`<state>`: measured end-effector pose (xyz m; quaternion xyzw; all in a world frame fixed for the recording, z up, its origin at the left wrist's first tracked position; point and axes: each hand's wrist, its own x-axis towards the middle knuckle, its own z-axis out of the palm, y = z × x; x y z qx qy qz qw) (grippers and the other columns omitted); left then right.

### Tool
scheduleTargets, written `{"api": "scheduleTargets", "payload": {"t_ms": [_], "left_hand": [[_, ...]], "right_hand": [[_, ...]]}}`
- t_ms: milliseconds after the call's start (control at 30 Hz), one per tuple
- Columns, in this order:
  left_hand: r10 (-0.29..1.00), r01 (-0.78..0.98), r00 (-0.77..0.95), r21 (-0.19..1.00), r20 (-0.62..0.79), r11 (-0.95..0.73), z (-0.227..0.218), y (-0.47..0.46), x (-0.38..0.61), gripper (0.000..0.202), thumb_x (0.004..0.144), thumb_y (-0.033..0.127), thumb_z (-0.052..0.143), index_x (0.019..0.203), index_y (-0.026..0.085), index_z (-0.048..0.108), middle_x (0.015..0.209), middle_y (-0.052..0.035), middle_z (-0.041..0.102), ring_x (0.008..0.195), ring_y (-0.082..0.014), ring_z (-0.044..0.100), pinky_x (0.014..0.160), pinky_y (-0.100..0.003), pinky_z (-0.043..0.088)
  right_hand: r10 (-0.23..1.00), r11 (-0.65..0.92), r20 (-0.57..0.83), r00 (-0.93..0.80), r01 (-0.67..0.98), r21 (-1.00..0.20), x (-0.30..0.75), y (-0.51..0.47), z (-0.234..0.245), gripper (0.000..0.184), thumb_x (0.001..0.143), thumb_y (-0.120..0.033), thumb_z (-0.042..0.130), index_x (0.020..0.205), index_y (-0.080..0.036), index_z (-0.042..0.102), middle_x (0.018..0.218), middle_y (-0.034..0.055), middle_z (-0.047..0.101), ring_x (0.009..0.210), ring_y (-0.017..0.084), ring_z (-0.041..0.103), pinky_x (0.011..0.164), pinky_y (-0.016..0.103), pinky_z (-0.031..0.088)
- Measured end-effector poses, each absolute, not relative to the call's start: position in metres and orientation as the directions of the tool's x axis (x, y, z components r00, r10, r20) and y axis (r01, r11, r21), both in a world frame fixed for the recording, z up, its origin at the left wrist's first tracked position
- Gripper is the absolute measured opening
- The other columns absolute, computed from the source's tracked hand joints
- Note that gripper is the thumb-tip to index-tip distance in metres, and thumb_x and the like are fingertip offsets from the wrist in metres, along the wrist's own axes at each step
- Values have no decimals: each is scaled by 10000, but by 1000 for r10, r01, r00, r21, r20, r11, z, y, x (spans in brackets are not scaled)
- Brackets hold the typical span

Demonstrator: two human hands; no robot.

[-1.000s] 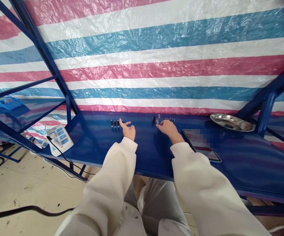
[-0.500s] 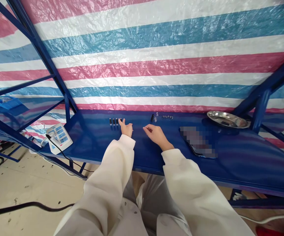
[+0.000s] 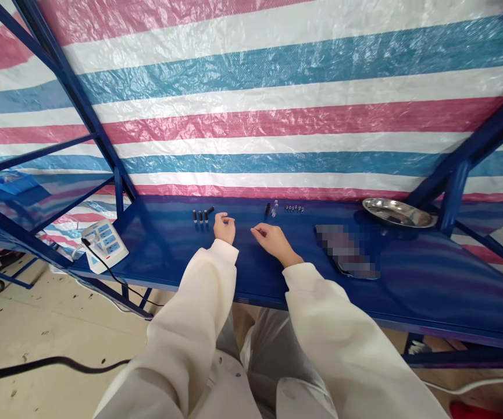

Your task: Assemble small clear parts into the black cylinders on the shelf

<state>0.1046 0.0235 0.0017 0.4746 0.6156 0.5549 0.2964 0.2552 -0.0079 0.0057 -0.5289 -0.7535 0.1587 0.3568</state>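
My left hand (image 3: 224, 228) is just above the blue tabletop (image 3: 168, 244), its fingers curled inward; whatever they may hold is hidden. Just beyond it to the left, a small black cylinder (image 3: 210, 209) lies at a slant. Beside that, three more black cylinders (image 3: 200, 216) with pale lower ends stand in a row. My right hand (image 3: 273, 238) has thumb and fingers pinched together, a short gap from the left; anything in the pinch is too small to make out. Behind it are another black cylinder (image 3: 267, 209) and small clear pieces (image 3: 274, 208).
Several small shiny metal parts (image 3: 293, 208) lie in a line at the back. A blurred-out phone-like slab (image 3: 346, 253) lies right of my right hand, with an oval metal tray (image 3: 399, 215) behind. A white power strip (image 3: 105, 244) with a black cable is at the left end.
My left hand has drawn back toward me from the row of cylinders, and its spread fingers have curled in. The slanted cylinder now shows fully. The right hand stays nearly still, pinched.
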Motion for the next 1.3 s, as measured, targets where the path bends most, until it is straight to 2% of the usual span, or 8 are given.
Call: {"api": "scheduleTargets", "payload": {"t_ms": [167,367,467,567,767,900,1100,1300], "left_hand": [[903,363,-297,912,310,-193,20,16,103,204,743,86,482,925,175,494,779,-7,640,575,-89,548,678,-252,482],[764,528,-337,782,550,-331,100,56,15,151,750,117,486,883,147,551,810,-57,629,730,-137,583,751,-293,474],[852,644,-278,744,443,-177,117,88,-36,90,683,122,561,757,169,578,787,-55,630,791,-187,597,787,-329,464],[986,730,-36,679,161,-84,105,110,-61,84,601,172,645,674,169,604,705,-51,633,746,-198,609,789,-337,465],[967,772,248,616,-62,-158,83,124,-42,283,562,299,689,822,186,680,813,-58,682,751,-172,620,750,-270,467],[912,865,369,425,-176,-268,99,123,-8,259,603,285,662,848,207,693,849,-39,691,765,-164,620,725,-220,445],[906,927,375,112,-197,-359,101,116,43,170,557,207,706,724,197,674,825,-67,680,863,-252,610,837,-338,436],[911,923,376,154,-172,-352,72,100,84,247,479,45,700,438,179,497,559,-61,593,926,-320,604,969,-491,337]], "right_hand": [[902,412,381,-202,668,-620,255,-9,5,284,837,-369,435,738,-189,631,635,20,619,572,139,535,595,241,388],[901,417,377,-214,667,-618,253,-13,9,291,845,-377,432,735,-193,628,620,17,620,549,139,537,570,245,379],[898,424,380,-222,667,-612,252,-13,9,286,851,-374,427,736,-201,623,614,13,612,551,142,539,565,247,376],[899,422,380,-219,669,-612,252,-13,9,285,856,-375,422,732,-208,616,608,10,603,551,144,536,560,247,369],[902,419,366,-229,667,-616,254,-13,9,311,862,-405,405,730,-212,610,604,12,601,544,145,538,558,250,378],[909,407,349,-229,675,-616,254,-15,11,304,861,-400,407,734,-212,610,607,13,605,550,147,543,554,248,376],[912,402,342,-228,670,-625,254,-17,14,285,862,-380,421,747,-206,615,620,14,609,558,148,545,561,251,380],[903,416,368,-220,656,-630,254,-18,16,281,859,-375,424,741,-208,617,606,12,607,539,144,538,547,249,376]]}}
